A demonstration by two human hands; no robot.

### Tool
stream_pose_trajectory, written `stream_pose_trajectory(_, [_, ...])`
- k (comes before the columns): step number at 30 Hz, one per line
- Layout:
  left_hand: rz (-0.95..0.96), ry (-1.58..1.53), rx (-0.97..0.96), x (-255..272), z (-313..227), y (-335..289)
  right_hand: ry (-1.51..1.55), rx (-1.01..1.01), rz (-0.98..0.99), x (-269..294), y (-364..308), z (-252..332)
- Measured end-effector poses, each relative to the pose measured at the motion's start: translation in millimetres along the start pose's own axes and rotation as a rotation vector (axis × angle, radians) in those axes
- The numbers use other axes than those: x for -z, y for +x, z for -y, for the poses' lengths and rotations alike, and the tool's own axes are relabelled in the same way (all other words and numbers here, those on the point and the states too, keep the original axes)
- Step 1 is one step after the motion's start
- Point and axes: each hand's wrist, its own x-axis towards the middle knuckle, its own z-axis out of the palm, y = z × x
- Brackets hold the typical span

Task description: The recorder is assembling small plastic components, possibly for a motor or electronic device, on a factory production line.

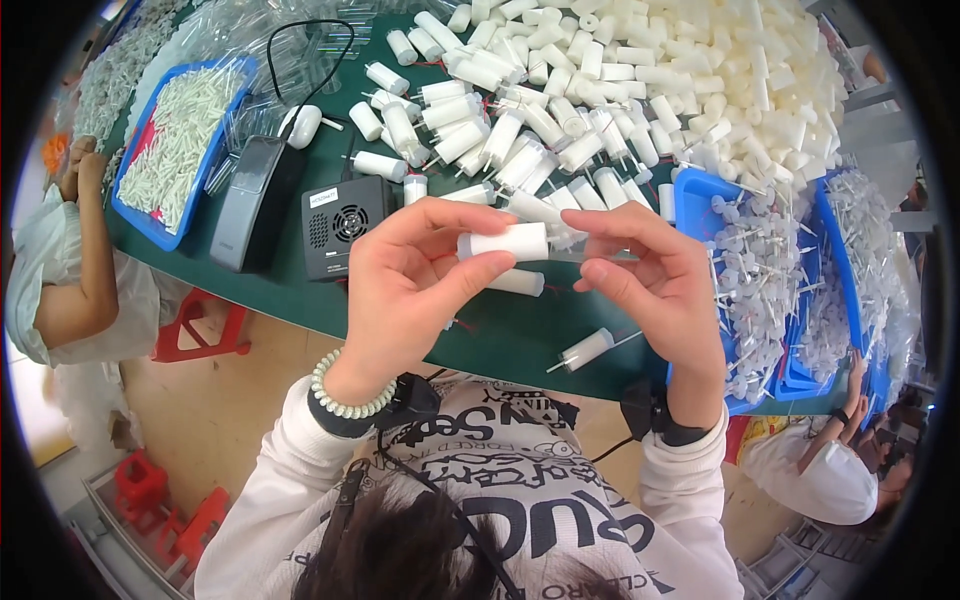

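Between the thumb and fingers of my left hand is a short white cylinder, held level with a translucent end to the left. My right hand hovers just past its right end, thumb and index finger curved and apart, with nothing I can make out between them. Under the held piece lies a similar white cylinder on the green table. Another one, with thin pins at both ends, rests near the table's front edge below my right hand.
Many white cylinders with pins and red wires lie beyond my hands, before a heap of plain white foam-like cylinders. Blue trays of small translucent parts stand right. Left are a black box, a dark device and a tray.
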Motion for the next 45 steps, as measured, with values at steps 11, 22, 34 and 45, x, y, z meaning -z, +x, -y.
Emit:
stream_pose_trajectory(11, [0.131,0.371,-0.291,8,2,3,0.122,-0.007,0.042,1,-3,-6])
stream_pose_trajectory(22, [0.189,0.557,-0.342,5,1,1,0.116,-0.099,0.059,-2,-9,-5])
stream_pose_trajectory(34, [0.235,0.249,-0.123,-7,4,-8,0.064,-0.065,-0.187,-13,-10,11])
stream_pose_trajectory(45, [0.129,0.110,0.035,-10,-12,-22,-1.063,0.083,-0.080,-6,-60,-21])
